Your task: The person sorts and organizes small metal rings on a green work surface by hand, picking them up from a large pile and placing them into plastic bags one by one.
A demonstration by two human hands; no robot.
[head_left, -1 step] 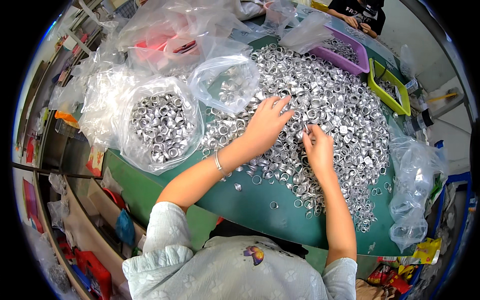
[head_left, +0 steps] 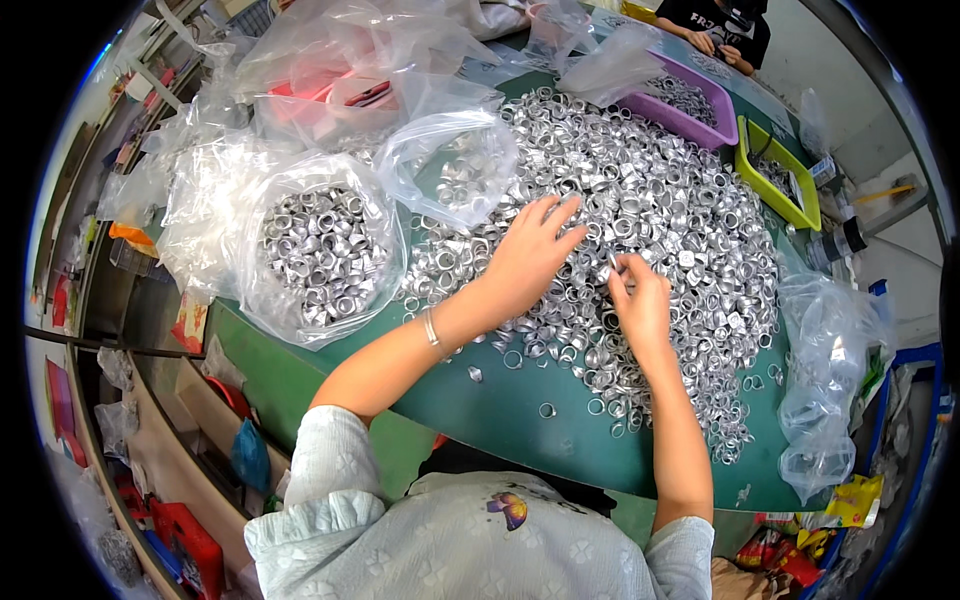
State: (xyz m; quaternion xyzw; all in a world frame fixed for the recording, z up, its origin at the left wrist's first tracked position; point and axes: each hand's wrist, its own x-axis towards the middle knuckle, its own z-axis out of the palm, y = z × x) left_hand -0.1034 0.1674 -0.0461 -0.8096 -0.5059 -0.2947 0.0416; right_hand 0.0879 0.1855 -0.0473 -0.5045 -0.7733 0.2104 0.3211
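A wide heap of silver metal rings (head_left: pixel 690 220) covers much of the green table (head_left: pixel 470 415). Over the heap's near left part, my left hand (head_left: pixel 530 252) is spread, thumb and fingers apart, with nothing visible in it. My right hand (head_left: pixel 640 300) is to its right, thumb and index finger pinched together on a small silver ring (head_left: pixel 614 262). To the left of my left hand stands a clear plastic bag (head_left: pixel 392 255) filled with silver rings. Behind that hand, another open clear bag (head_left: pixel 412 150) has a few rings showing through it.
A purple tray (head_left: pixel 715 92) of rings and a yellow-green tray (head_left: pixel 815 205) stand at the far right. Crumpled plastic (head_left: pixel 825 380) lies along the right edge. Opposite sits a person in a black shirt (head_left: pixel 680 15). Shelving (head_left: pixel 150 420) runs along the left.
My left hand has shifted very slightly to the left. My right hand has moved a touch down and right, still pinched. The heap and bags look the same.
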